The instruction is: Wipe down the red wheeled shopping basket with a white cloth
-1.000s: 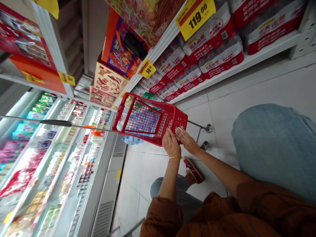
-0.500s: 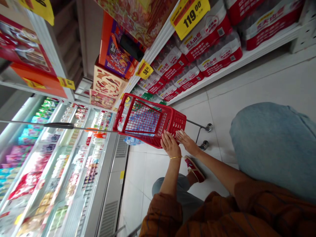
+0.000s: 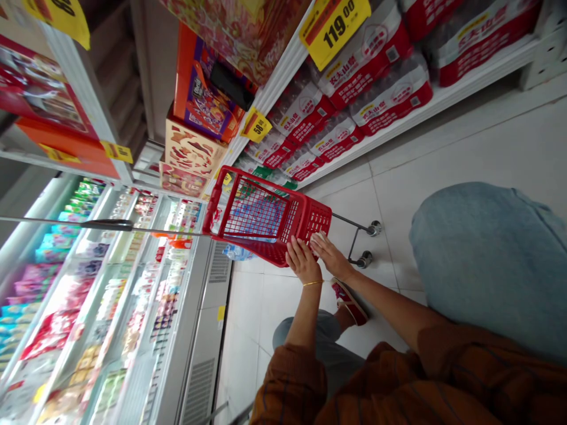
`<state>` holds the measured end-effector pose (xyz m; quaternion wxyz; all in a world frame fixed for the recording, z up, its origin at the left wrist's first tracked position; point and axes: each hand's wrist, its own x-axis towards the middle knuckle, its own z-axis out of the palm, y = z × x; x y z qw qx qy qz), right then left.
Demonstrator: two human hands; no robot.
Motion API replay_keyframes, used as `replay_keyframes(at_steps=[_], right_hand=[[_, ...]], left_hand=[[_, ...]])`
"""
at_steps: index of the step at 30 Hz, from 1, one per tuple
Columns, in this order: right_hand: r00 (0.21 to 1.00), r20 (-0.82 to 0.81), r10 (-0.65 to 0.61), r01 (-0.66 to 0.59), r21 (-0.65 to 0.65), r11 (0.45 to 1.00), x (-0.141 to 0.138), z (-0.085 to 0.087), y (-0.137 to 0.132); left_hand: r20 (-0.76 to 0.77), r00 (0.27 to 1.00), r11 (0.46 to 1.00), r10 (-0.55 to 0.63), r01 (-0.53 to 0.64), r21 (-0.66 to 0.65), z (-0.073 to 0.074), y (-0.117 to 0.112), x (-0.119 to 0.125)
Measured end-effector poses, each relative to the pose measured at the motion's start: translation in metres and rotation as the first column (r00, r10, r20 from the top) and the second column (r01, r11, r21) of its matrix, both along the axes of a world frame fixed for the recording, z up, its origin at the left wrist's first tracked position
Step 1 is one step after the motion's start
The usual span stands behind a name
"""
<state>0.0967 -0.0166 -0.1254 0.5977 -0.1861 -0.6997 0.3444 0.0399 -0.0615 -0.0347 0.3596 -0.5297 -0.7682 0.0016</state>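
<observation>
Supermarket aisle, tiled floor (image 3: 443, 136). Centre: red basket (image 3: 266, 218), tilted; left hand (image 3: 302, 260) at its 6 o'clock, fingers curled on the edge; right hand (image 3: 325, 252) at 5 o'clock, flat, fingers together on mesh.

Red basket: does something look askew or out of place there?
Yes: the red basket seems tipped on its side, wheels pointing sideways. A water bottle lies beneath its edge, perhaps fallen out.

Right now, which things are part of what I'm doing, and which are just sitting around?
In hand: basket, left hand, right hand, both on it.
Just about: water packs, price tag, cooler, boxes.
</observation>
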Motion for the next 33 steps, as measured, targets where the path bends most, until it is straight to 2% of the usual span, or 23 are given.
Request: replay_keyframes(at_steps=[4,8,13,18,30,33], right_hand=[[0.999,0.031,0.028,-0.029,0.063,0.998,-0.002,0.023,0.012],[0.994,0.092,0.056,-0.064,0.088,0.994,-0.001,0.028,0.018],[0.992,0.117,0.053,-0.06,0.062,0.996,-0.003,0.007,0.011],[0.994,0.105,0.032,-0.035,0.026,0.999,-0.007,-0.019,0.001],[0.984,0.155,0.088,-0.083,-0.038,0.996,0.0,-0.052,-0.012],[0.986,0.143,0.09,-0.081,-0.066,0.994,-0.001,-0.05,-0.015]], left_hand=[[-0.026,1.0,1.0,-0.002,0.002,0.004,0.003,0.002,0.003],[0.011,1.0,1.0,-0.002,0.002,0.018,0.005,0.003,0.004],[0.092,0.996,1.0,0.011,-0.012,0.015,0.007,0.002,0.007],[0.076,0.997,1.0,0.005,-0.007,0.021,0.007,0.002,0.008],[0.107,0.994,1.0,0.013,-0.016,0.019,0.002,0.002,0.003],[0.119,0.993,0.999,0.024,-0.027,0.017,0.001,0.003,0.003]])
